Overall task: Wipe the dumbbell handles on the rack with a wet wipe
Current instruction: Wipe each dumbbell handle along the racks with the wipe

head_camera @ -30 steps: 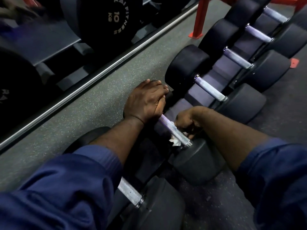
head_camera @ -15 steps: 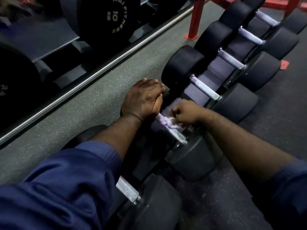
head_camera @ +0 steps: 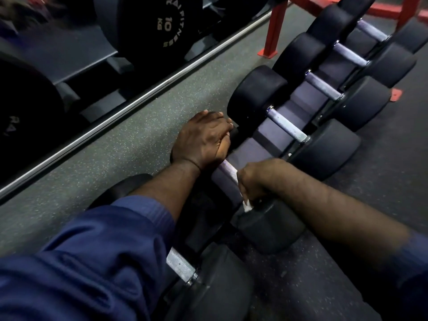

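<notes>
A row of black dumbbells with knurled metal handles lies on a low rack (head_camera: pixel 275 135). My left hand (head_camera: pixel 203 140) rests over the far head of one dumbbell, fingers laid across it. My right hand (head_camera: pixel 257 179) is curled round the near end of that dumbbell's handle (head_camera: pixel 228 169), gripping a white wet wipe (head_camera: pixel 247 206) against it. A corner of the wipe sticks out below my fist, by the near head (head_camera: pixel 268 225). The bare stretch of handle shows between my two hands.
More dumbbells (head_camera: pixel 287 123) follow toward the upper right, and one (head_camera: pixel 178 264) lies nearer me under my left sleeve. A red frame leg (head_camera: pixel 273 28) stands behind. A mirror with a metal edge strip (head_camera: pixel 129 105) runs along the left, showing a 10 kg plate.
My right hand with the wipe has slid along the handle from its middle back to the near end. My left hand has stayed on the far head.
</notes>
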A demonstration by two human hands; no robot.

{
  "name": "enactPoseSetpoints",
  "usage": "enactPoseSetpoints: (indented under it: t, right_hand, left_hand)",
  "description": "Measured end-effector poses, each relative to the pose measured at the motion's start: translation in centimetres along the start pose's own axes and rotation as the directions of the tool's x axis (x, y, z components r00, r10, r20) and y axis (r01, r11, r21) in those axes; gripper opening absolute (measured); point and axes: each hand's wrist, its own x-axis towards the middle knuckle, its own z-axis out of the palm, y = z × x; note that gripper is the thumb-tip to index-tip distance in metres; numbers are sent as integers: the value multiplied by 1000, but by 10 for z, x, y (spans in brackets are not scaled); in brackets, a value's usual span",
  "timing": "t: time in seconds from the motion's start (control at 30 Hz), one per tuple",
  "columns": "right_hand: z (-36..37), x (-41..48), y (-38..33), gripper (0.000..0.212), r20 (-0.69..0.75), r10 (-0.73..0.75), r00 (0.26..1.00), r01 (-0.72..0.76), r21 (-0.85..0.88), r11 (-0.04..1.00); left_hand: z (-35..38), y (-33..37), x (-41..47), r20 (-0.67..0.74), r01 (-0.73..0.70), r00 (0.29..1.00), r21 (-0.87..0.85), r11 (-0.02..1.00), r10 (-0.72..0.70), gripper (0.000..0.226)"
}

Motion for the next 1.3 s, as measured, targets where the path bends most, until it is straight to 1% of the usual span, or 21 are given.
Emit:
enactPoseSetpoints:
  t: [0.03, 0.07, 0.17, 0.2, 0.23, 0.33, 0.37, 0.47, 0.53, 0.6, 0.67, 0.73, 0.8, 0.87, 0.93, 1.0, 1.07, 1.1, 1.17, 1.23, 1.3]
  right_hand:
    - [1, 1, 2, 30, 7, -8, 1000, 8, 5, 1000]
    - [3, 0, 5, 35, -41, -27, 999, 28, 15, 999]
    - [18, 3, 13, 48, -316, -38, 948, 108, 210, 972]
    - [23, 4, 17, 49, -353, -42, 935, 142, 263, 954]
    - [24, 2, 22, 45, -329, -65, 942, 162, 278, 947]
    - [9, -12, 35, 23, -58, -131, 990, 141, 238, 961]
    - [5, -15, 38, 19, -44, -117, 992, 124, 267, 956]
    - [14, -16, 46, 12, -170, -20, 985, 103, 501, 859]
    - [20, -18, 50, 10, -97, -2, 995, 59, 592, 803]
    - [18, -22, 53, 11, -50, 7, 999, 20, 523, 852]
    - [18, -23, 58, 17, -195, 91, 976, -5, 403, 915]
    - [18, -20, 57, 24, -235, 99, 967, -4, 375, 927]
    - [18, -15, 67, 22, -160, 15, 987, 46, 371, 928]
    - [13, -12, 78, 19, -159, 0, 987, 67, 411, 909]
    - [4, -6, 102, 14, -322, 142, 936, 66, 557, 828]
    - [-11, 3, 129, 10, -493, 414, 765, 77, 709, 701]
    - [-24, 12, 152, 15, -526, 622, 581, 53, 786, 616]
    - [-29, 18, 164, 16, -515, 676, 527, 54, 814, 578]
    - [-33, 29, 179, 16, -477, 734, 484, 92, 862, 499]
    - [-32, 39, 183, 20, -456, 751, 478, 121, 881, 458]
    - [-27, 50, 189, 28, -446, 750, 489, 139, 889, 437]
  left_hand:
    - [0, 0, 0, -2, 0, 1000, -1, 1000, 0, 34]
    - [0, 1, 0, -7, 0, 1000, -2, 1000, 0, 34]
    - [0, 3, -1, -22, 1, 1000, -9, 1000, -1, 34]
    - [1, 2, -1, -25, -1, 1000, -5, 1000, 1, 33]
    - [1, 3, -1, -25, -3, 1000, 3, 1000, 3, 32]
    - [-1, 4, 2, 6, -14, 1000, 39, 999, 14, 27]
    - [-2, 5, 2, 17, -20, 1000, 52, 998, 19, 26]
    - [-8, 9, 5, 76, 17, 997, 57, 998, -22, 23]
    - [-13, 13, 17, 120, 32, 992, 52, 998, -38, 20]
    - [-20, 14, 41, 209, -35, 978, 86, 996, 17, 25]
    - [-22, 18, 71, 407, -95, 912, 104, 990, 44, 34]
    - [-10, 19, 90, 512, -135, 857, 117, 984, 57, 33]
    - [12, 17, 105, 481, -157, 867, 21, 987, 128, 25]
    - [33, 10, 114, 380, -163, 909, -57, 985, 172, 38]
    - [54, 5, 133, 320, -158, 934, -34, 987, 161, 56]
    - [70, 3, 162, 325, -149, 934, -25, 988, 149, 61]
    - [85, 3, 187, 360, -170, 918, -24, 985, 167, 61]
    - [94, 3, 198, 355, -188, 918, -8, 982, 179, 57]
    - [110, 3, 205, 238, -200, 952, 17, 980, 190, 48]
    - [115, 1, 198, 149, -185, 972, 20, 983, 180, 44]
    - [117, 0, 196, 117, -176, 978, 1, 984, 175, 44]
